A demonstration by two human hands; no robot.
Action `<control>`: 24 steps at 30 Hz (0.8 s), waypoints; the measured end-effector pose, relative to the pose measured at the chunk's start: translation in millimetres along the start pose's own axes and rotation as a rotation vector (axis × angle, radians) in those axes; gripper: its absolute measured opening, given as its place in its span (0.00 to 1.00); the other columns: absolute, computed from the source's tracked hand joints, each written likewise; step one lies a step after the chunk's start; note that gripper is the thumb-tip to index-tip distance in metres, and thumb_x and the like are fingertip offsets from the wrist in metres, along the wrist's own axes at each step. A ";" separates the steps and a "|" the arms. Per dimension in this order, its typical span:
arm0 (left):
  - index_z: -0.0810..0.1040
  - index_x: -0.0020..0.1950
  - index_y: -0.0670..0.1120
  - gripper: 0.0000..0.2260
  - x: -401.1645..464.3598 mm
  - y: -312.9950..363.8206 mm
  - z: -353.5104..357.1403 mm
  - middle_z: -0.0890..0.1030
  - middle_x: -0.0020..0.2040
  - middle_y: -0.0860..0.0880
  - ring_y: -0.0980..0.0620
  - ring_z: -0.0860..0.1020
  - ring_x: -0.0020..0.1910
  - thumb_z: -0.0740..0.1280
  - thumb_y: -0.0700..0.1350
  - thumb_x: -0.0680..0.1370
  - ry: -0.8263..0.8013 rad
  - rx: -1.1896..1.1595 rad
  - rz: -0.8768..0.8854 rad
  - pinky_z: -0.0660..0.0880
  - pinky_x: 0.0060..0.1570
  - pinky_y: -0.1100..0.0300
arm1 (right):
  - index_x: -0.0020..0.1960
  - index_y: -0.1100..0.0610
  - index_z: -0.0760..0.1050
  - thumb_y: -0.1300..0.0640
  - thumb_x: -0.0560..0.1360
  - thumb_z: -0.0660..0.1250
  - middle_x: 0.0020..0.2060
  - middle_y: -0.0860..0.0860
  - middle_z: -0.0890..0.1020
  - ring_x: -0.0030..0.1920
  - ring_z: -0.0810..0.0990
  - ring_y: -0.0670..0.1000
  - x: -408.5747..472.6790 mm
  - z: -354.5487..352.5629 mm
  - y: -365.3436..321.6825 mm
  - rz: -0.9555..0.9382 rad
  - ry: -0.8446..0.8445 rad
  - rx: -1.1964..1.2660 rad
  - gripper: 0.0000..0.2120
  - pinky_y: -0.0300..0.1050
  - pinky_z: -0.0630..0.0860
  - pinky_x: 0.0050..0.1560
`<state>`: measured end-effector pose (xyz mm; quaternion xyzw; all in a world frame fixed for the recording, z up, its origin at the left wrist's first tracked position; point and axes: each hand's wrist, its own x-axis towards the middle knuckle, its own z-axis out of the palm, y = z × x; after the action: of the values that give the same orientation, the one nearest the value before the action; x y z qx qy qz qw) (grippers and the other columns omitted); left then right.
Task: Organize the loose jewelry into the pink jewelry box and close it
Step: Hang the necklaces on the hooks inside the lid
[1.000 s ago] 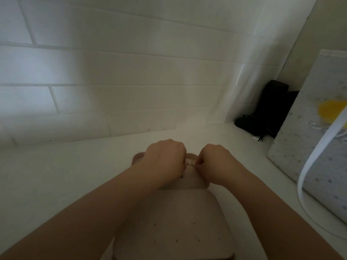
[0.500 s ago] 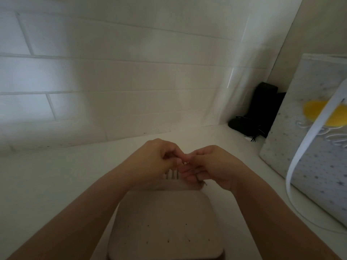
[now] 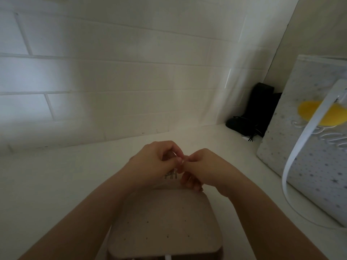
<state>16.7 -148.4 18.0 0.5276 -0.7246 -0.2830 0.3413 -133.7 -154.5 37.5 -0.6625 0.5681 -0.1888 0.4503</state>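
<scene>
Behind the pink jewelry box (image 3: 165, 222), against the white tiled wall (image 3: 112, 81), my left hand (image 3: 154, 162) and right hand (image 3: 204, 167) met fingertip to fingertip, both pinching a small metal piece of jewelry (image 3: 171, 174) that dangled just above the box's far edge. Right of the box stood a star-dotted gift bag (image 3: 309, 166) with a yellow patch, a white ribbon handle and silver script too cropped to read. Beyond the bag, a black pouch (image 3: 253, 113) sat in the corner.

hands (image 3: 180, 166) above box (image 3: 165, 222), bag (image 3: 309, 147) right
</scene>
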 end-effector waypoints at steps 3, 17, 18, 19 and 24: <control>0.77 0.44 0.54 0.03 -1.1 -0.6 -2.2 0.84 0.36 0.54 0.57 0.81 0.37 0.69 0.47 0.72 -0.030 -0.074 0.002 0.78 0.48 0.48 | 0.44 0.66 0.79 0.55 0.75 0.65 0.34 0.60 0.82 0.27 0.80 0.50 2.7 -3.2 3.3 0.034 -0.054 0.290 0.13 0.37 0.78 0.28; 0.77 0.53 0.48 0.09 -2.5 -56.5 -27.5 0.79 0.50 0.51 0.54 0.74 0.48 0.67 0.48 0.74 0.374 0.212 -0.324 0.66 0.48 0.62 | 0.46 0.63 0.76 0.69 0.74 0.64 0.36 0.57 0.82 0.32 0.82 0.50 19.5 -8.9 3.8 0.078 -0.038 0.628 0.04 0.41 0.81 0.35; 0.77 0.55 0.47 0.12 -3.5 -62.3 -27.6 0.78 0.51 0.50 0.54 0.73 0.49 0.66 0.49 0.74 0.348 0.247 -0.369 0.66 0.49 0.62 | 0.45 0.63 0.75 0.70 0.74 0.63 0.36 0.58 0.81 0.33 0.81 0.51 21.7 -7.7 1.7 0.072 -0.019 0.614 0.04 0.40 0.81 0.35; 0.78 0.55 0.47 0.12 -4.5 -65.2 -27.0 0.79 0.51 0.51 0.54 0.74 0.49 0.66 0.51 0.74 0.315 0.267 -0.397 0.66 0.48 0.62 | 0.45 0.63 0.75 0.70 0.74 0.63 0.36 0.58 0.81 0.34 0.81 0.51 24.3 -6.4 -0.7 0.064 0.003 0.599 0.05 0.40 0.81 0.34; 0.82 0.46 0.49 0.06 -4.1 -66.6 -24.2 0.81 0.42 0.52 0.55 0.76 0.43 0.66 0.48 0.75 0.314 0.288 -0.331 0.65 0.37 0.66 | 0.43 0.63 0.76 0.71 0.72 0.65 0.36 0.59 0.81 0.34 0.81 0.52 33.0 -2.7 -8.9 0.053 0.052 0.429 0.04 0.43 0.81 0.36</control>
<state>74.9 -164.5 -19.4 0.7196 -0.5993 -0.1439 0.3199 -121.3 -186.5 37.4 -0.5312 0.5436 -0.3105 0.5709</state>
